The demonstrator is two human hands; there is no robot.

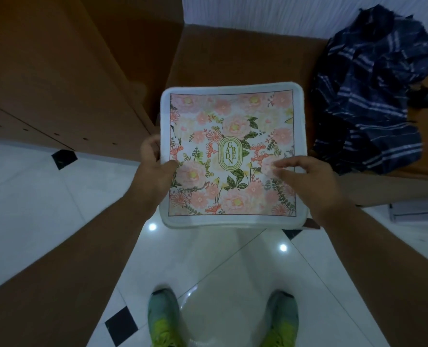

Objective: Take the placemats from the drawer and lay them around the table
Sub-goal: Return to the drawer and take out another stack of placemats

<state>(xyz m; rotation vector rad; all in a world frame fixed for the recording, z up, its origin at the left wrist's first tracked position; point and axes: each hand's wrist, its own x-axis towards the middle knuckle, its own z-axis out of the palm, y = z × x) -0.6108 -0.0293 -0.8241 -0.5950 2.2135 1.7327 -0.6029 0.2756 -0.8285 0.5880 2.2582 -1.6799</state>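
A square floral placemat (233,121) with a white border and a green "GARDEN" oval in its middle is held flat in front of me, above the floor. My left hand (155,166) grips its left edge, thumb on top. My right hand (305,179) rests over the mat's right side with fingers spread on the printed surface; whether more mats lie stacked beneath is hidden. No drawer opening is visible.
Brown wooden furniture (57,71) fills the upper left. A brown surface (233,53) lies ahead with a dark blue striped cloth (373,91) heaped on its right. White glossy floor tiles (220,271) with black diamonds lie below, and my green shoes (165,319).
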